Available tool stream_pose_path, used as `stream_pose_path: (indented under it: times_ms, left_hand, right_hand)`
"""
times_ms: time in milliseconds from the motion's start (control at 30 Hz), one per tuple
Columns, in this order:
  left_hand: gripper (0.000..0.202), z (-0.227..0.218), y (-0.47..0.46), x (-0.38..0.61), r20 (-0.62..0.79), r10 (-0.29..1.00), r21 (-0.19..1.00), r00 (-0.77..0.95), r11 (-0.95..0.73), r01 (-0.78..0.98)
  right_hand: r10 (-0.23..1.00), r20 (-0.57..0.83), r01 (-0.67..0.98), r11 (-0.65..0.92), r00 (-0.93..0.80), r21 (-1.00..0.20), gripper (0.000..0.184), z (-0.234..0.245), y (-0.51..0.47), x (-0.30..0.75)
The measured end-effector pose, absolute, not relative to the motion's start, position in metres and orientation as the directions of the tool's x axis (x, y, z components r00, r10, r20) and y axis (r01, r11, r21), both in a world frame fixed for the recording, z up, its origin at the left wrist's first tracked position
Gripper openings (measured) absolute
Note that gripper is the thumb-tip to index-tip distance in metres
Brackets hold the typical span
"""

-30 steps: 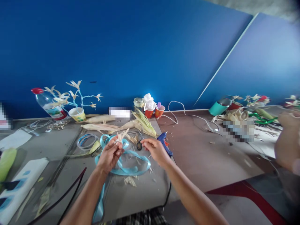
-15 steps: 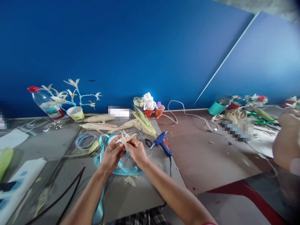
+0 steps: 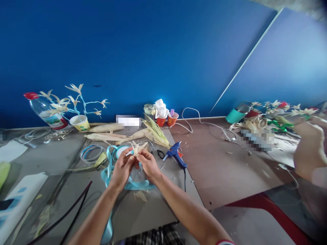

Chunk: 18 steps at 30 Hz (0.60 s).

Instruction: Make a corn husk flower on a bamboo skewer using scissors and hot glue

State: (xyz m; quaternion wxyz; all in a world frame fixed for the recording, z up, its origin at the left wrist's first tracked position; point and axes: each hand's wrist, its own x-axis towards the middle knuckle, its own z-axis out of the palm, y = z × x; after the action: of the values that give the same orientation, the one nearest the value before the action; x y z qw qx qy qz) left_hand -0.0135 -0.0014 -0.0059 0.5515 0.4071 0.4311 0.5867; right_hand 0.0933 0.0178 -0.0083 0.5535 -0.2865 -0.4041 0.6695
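A small pale corn-husk flower [image 3: 138, 148] stands up between my fingertips, its pointed strips fanning upward. My left hand [image 3: 124, 166] pinches it from the left at its base. From the right, my right hand [image 3: 147, 164] closes thumb and fingers on the same base, and the two hands touch or nearly touch. Light blue ribbon [image 3: 140, 184] lies in loops on the table below and behind my hands. To the right rest black-handled scissors [image 3: 160, 154], partly hidden, and a blue glue gun [image 3: 176, 155].
Corn husks [image 3: 109, 137] lie behind my hands. A yellow-white cup [image 3: 79, 123] holds a blue-stemmed husk-flower branch, with a bottle [image 3: 51, 114] beside it. Red cups [image 3: 173, 119] stand by the wall. A power strip [image 3: 19, 200] is at left; another person's arm [image 3: 308, 149] is at right.
My fingers have drawn in around the flower's base, and its strips now point more upward. The view has shifted slightly. The other person's hand at right has moved.
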Motion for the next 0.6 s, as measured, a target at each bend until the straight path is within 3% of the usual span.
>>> stream_pose_path:
  times_ms: [133,600]
  left_hand:
    - [0.030,-0.006,-0.002,-0.014,-0.039,0.998,0.889,0.039,0.053,-0.455]
    - [0.024,-0.003,0.000,-0.020,-0.109,0.989,0.927,0.098,0.137,-0.349]
  right_hand:
    - [0.953,0.086,-0.500,-0.075,-0.292,-0.862,0.023,-0.008,0.017,0.097]
    - [0.954,-0.002,-0.511,-0.162,-0.299,-0.844,0.018,-0.003,0.018,0.106]
